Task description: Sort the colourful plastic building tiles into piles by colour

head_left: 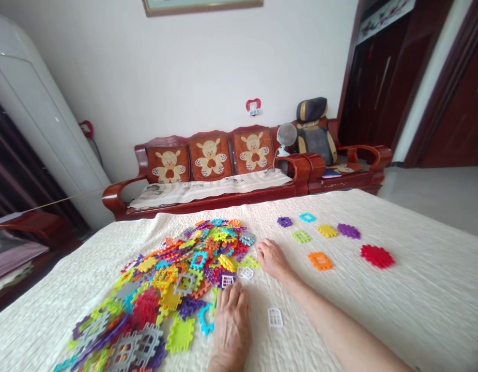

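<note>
A big heap of coloured interlocking plastic tiles (172, 284) lies on a cream quilted cover (417, 310). My left hand (231, 325) rests flat at the heap's near right edge, fingers together and stretched toward a white window piece (227, 280). My right hand (272, 258) lies palm down beside the heap's right side, fingers reaching at tiles near another white window piece (245, 272). A third white window piece (275, 317) lies loose between my forearms. I see nothing gripped in either hand.
Single tiles lie apart at the right: orange (320, 261), red (377, 256), yellow (327, 231), green (301, 236), two purple (349, 231), cyan (307, 217). A red wooden sofa (239, 175) with bear cushions stands behind. A white column unit (41, 119) stands at the left.
</note>
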The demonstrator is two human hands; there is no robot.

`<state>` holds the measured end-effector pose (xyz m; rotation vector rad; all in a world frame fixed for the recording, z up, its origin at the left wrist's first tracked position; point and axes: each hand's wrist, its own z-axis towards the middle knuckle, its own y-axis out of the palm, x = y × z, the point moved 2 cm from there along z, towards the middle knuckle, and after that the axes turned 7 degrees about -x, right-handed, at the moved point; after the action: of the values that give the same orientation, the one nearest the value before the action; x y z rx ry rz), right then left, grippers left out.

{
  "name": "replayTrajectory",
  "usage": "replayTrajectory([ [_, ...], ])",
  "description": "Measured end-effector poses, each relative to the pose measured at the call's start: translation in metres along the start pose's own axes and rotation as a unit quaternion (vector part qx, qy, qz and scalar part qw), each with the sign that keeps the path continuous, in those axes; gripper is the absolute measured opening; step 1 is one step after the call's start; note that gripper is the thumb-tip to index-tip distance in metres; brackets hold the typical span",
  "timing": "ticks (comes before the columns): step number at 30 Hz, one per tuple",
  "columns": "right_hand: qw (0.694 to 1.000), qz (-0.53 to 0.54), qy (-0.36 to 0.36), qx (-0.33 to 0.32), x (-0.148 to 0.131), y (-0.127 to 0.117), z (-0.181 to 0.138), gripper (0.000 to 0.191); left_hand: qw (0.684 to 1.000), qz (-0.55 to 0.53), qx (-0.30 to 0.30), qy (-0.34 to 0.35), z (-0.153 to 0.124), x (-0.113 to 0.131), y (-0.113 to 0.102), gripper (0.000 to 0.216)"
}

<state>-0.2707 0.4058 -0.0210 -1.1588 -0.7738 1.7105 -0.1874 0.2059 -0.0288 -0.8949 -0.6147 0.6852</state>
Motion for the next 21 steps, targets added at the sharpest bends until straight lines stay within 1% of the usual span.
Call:
replayTrajectory([
  [3,1.0,-0.009,-0.013,0.009,0.003,-0.001,0.0,0.021,0.997,0.012,-0.067,-0.017,0.009,0.006,-0.003,0.032],
  [7,1.0,-0.003,-0.015,0.013,0.005,0.001,0.003,0.02,0.991,0.019,-0.13,-0.032,0.031,0.005,-0.001,0.034],
  [9,1.0,0.006,-0.012,0.012,0.008,0.003,0.004,0.021,0.99,0.013,-0.138,-0.023,0.042,0.001,0.001,0.036],
  [12,0.999,0.033,-0.003,0.013,0.014,0.003,0.004,0.024,0.992,-0.021,-0.128,-0.013,0.053,-0.003,0.001,0.034],
  [13,0.998,0.051,-0.004,0.021,0.015,0.002,0.004,0.025,0.992,-0.032,-0.125,-0.013,0.054,-0.003,0.001,0.033],
  [15,0.994,0.094,-0.015,0.06,0.011,-0.003,0.004,0.026,0.991,-0.042,-0.124,-0.024,0.056,-0.003,0.0,0.031],
  [17,0.984,0.132,-0.052,0.106,-0.006,-0.01,0.007,0.025,0.991,-0.038,-0.126,-0.037,0.056,-0.002,0.001,0.03],
  [18,0.979,0.144,-0.076,0.122,-0.02,-0.014,0.009,0.024,0.991,-0.033,-0.124,-0.042,0.055,-0.002,0.002,0.032],
  [20,0.972,0.157,-0.128,0.117,-0.057,-0.016,0.015,0.022,0.992,-0.01,-0.114,-0.047,0.054,-0.003,0.009,0.04],
  [21,0.973,0.154,-0.143,0.095,-0.077,-0.014,0.019,0.022,0.993,0.009,-0.107,-0.044,0.053,-0.003,0.013,0.043],
])
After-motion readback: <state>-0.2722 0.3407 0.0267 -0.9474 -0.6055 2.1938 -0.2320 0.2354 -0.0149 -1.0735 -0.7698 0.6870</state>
